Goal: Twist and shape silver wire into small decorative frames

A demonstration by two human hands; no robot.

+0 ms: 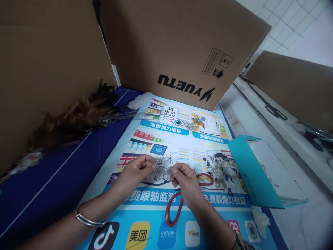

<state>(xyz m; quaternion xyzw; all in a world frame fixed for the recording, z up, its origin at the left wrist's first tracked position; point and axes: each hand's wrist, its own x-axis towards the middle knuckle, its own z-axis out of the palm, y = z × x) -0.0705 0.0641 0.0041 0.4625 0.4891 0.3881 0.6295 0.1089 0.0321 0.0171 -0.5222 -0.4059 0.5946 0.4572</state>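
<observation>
My left hand (pixel 136 171) and my right hand (pixel 185 181) meet over a printed poster (pixel 161 205) on the table. Both pinch a small tangled piece of thin silver wire with beads (pixel 162 167) held between them. The fingers of each hand are closed on it. A silver bangle (pixel 87 218) sits on my left wrist. Red-handled pliers or scissors (pixel 179 205) lie on the poster just under my right hand.
Brown feathers (pixel 75 119) with wire stems lie at the left on the blue cloth. Cardboard boxes (pixel 179 48) stand behind. A teal paper bag (pixel 262 172) lies at the right, with a tape roll (pixel 230 167) and small metal parts beside it.
</observation>
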